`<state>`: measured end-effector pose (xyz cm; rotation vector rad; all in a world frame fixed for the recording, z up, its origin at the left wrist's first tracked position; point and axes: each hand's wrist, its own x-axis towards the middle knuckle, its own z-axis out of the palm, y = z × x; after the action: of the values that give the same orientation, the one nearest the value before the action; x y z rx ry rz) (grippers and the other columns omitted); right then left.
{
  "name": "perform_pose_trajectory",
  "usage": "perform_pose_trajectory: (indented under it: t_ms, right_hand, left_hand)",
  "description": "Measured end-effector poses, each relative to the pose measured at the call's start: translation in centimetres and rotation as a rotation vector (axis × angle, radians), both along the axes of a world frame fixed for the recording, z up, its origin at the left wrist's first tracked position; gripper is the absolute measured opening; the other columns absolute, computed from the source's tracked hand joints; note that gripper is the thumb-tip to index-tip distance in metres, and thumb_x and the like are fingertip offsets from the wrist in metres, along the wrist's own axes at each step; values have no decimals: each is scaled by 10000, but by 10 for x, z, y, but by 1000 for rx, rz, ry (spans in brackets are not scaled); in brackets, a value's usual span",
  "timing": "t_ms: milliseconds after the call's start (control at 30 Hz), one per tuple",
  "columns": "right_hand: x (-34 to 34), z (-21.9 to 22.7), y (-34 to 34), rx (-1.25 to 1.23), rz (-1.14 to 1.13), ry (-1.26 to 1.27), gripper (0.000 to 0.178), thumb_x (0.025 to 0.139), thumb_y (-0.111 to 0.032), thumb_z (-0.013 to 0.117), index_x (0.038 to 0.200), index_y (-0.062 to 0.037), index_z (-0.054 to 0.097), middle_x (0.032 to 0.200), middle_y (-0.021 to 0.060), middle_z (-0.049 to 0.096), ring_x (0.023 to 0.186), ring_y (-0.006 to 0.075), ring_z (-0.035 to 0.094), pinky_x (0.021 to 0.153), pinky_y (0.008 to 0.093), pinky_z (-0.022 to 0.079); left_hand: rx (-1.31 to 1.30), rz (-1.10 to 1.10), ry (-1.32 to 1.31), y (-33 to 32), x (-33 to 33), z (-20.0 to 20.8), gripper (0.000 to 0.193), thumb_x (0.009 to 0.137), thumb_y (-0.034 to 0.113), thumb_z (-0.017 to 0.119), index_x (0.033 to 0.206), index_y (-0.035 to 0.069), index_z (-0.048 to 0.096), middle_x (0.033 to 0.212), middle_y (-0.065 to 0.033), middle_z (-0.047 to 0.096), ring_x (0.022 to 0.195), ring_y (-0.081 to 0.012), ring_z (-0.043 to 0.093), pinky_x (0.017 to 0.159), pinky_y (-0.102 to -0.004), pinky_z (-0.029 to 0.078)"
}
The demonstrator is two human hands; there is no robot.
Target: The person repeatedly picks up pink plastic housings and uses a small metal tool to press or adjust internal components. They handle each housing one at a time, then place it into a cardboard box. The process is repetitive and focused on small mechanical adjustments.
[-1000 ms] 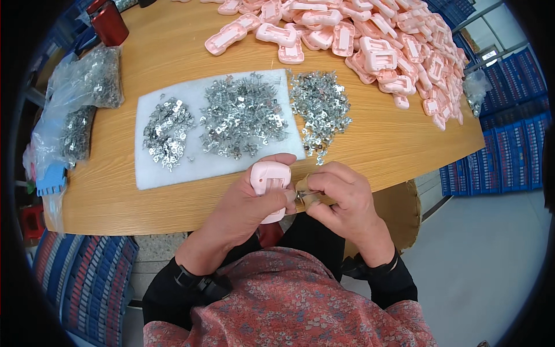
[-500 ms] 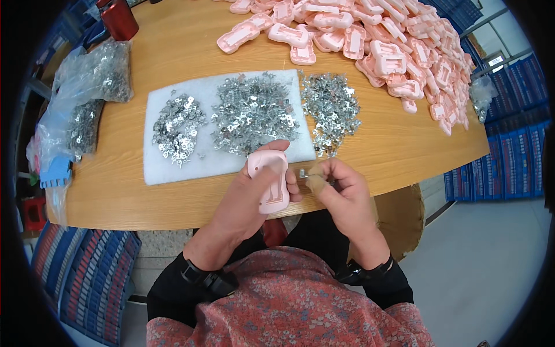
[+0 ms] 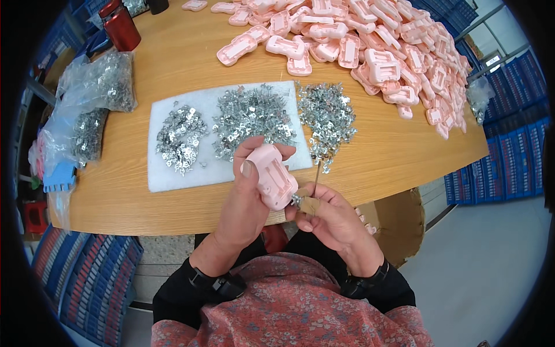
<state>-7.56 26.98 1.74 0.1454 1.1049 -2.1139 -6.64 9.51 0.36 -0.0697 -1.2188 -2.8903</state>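
My left hand (image 3: 241, 194) grips a pale pink plastic housing (image 3: 270, 176), tilted, with its slotted recess facing up. Close to the housing's lower right corner, my right hand (image 3: 332, 222) pinches small shiny metal clips (image 3: 296, 199); whether they touch the housing I cannot tell. A tan cover wraps a fingertip of that hand. From the same grip a thin dark metal rod (image 3: 317, 176) sticks up, its lower end hidden by fingers. Beyond the hands, a white foam sheet (image 3: 199, 179) carries two heaps of metal clips, a small left heap (image 3: 180, 139) and a larger right heap (image 3: 253, 115).
Another clip heap (image 3: 328, 118) lies on the wooden table (image 3: 399, 153) right of the foam. A big pile of pink housings (image 3: 384, 63) covers the far right. Plastic bags of clips (image 3: 113, 81) and a red flask (image 3: 119, 26) stand left. An open cardboard box (image 3: 399, 225) sits below the table edge.
The pink housing has been turned and tilted in my left hand, with the thumb now along its side. My right hand has moved down and nearer to it, and the thin rod now shows upright.
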Motion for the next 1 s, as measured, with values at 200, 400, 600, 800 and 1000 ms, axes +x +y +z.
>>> perform_pose_trajectory:
  t_ms: [200, 400, 600, 800, 1000]
  right_hand:
    - [-18, 4, 24, 28, 24, 129, 75, 925, -89, 629, 960, -25, 611, 866, 56, 632, 658, 77, 481, 613, 206, 392]
    - [-39, 21, 59, 261, 276, 335, 89, 883, -86, 674, 931, -19, 642, 1001, 21, 621, 800, 64, 534, 700, 208, 420]
    - [-45, 50, 54, 398, 557, 421, 114, 859, -82, 651, 953, -18, 653, 1036, 2, 617, 908, 66, 543, 798, 228, 431]
    - [-38, 44, 47, 468, 322, 533, 80, 867, -70, 654, 924, -16, 636, 1050, 32, 599, 930, 98, 529, 829, 252, 419]
    - [-25, 9, 36, 657, -59, 838, 81, 891, -72, 672, 916, -9, 629, 986, 35, 568, 893, 105, 520, 785, 248, 407]
  left_hand:
    - [37, -200, -85, -8, 9, 12, 623, 1043, 479, 326, 1502, 60, 280, 1466, -190, 433, 1284, -286, 503, 1047, -431, 444]
    - [7, -612, -309, -26, 6, 18, 561, 1046, 339, 374, 1464, -33, 335, 1359, -177, 532, 1108, -230, 614, 930, -352, 506]
    - [-362, -880, -256, -30, -7, 23, 333, 973, 175, 498, 1272, 28, 504, 1166, -112, 632, 920, -139, 659, 678, -260, 535]
    - [-239, -775, -277, -23, -5, 15, 441, 931, 83, 479, 1366, 29, 430, 1195, -137, 618, 960, -188, 667, 797, -324, 565]
    - [-80, -561, -330, -22, 0, -2, 555, 942, 76, 476, 1477, 87, 328, 1224, -122, 590, 1032, -200, 646, 871, -358, 567]
